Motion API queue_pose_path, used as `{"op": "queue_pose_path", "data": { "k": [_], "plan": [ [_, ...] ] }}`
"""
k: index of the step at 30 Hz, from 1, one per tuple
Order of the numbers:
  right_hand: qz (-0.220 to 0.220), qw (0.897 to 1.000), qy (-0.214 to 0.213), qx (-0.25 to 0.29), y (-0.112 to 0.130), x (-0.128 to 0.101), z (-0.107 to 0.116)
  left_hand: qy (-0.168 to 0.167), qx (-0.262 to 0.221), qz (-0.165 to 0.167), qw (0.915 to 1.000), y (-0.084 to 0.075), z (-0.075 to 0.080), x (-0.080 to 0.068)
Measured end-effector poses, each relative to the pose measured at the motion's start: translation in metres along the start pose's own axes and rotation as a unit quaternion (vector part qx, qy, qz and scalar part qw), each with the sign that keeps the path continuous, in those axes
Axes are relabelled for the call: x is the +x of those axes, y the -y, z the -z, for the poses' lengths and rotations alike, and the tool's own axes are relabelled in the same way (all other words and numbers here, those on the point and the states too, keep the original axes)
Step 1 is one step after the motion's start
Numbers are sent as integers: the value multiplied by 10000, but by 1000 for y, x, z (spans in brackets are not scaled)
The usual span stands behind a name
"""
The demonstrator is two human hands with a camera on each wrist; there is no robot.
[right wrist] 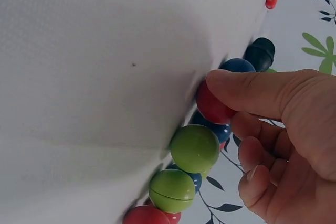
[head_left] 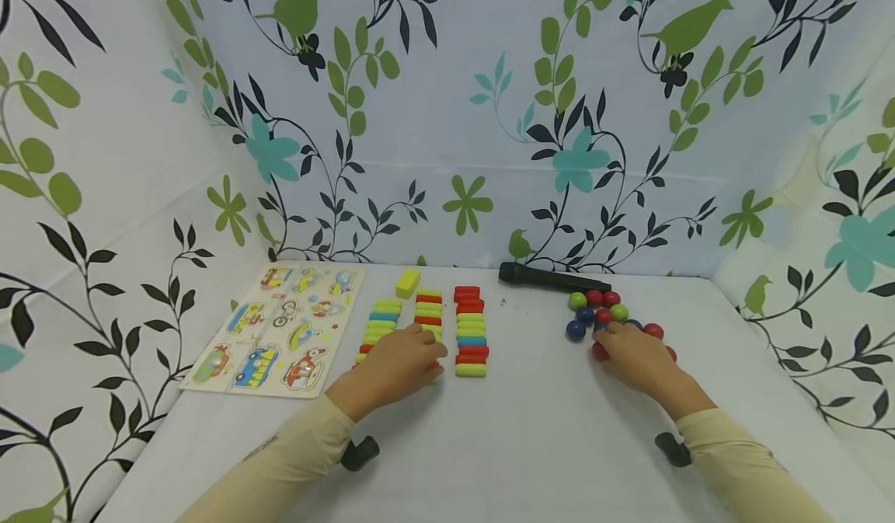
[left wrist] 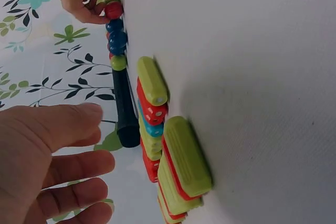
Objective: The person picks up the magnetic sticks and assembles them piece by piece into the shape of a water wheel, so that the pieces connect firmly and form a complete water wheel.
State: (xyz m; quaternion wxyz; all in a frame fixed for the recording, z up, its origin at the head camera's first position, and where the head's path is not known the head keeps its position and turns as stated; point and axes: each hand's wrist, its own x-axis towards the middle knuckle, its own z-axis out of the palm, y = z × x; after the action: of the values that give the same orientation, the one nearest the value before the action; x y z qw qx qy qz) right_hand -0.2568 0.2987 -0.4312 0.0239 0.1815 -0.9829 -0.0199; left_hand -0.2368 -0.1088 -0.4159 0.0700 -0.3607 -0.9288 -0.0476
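Right now your right hand rests on a cluster of glossy balls at the right of the white tabletop, red, blue and green ones bunched close together. The right wrist view shows your thumb pressed on a red ball with the other fingers curled behind it, pinching it; two green balls sit just beside it. Your left hand lies over the near end of the rows of rounded blocks, which run in three columns of lime green, red and blue. From the left wrist view its fingers are spread and relaxed, holding nothing, hovering beside the blocks. A single yellow block stands apart behind the rows. A black cylinder lies along the back edge, touching the ball cluster's far side. A picture puzzle board of cartoon vehicles lies flat at the left. Behind and to both sides hangs a pale cloth printed with leaves, flowers and green birds. You wear cream sleeves.
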Motion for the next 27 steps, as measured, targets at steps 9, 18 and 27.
{"op": "queue_pose_path", "data": {
  "k": [9,18,27],
  "plan": [
    [-73,9998,128,156,4,-1,1,504,212,-237,9982,-20,-13,25],
    [329,9866,645,1460,42,-15,-3,749,761,-351,9937,-41,-32,39],
    [938,9775,838,1692,79,-17,5,912,623,-160,9938,-43,-36,41]
  ]
}}
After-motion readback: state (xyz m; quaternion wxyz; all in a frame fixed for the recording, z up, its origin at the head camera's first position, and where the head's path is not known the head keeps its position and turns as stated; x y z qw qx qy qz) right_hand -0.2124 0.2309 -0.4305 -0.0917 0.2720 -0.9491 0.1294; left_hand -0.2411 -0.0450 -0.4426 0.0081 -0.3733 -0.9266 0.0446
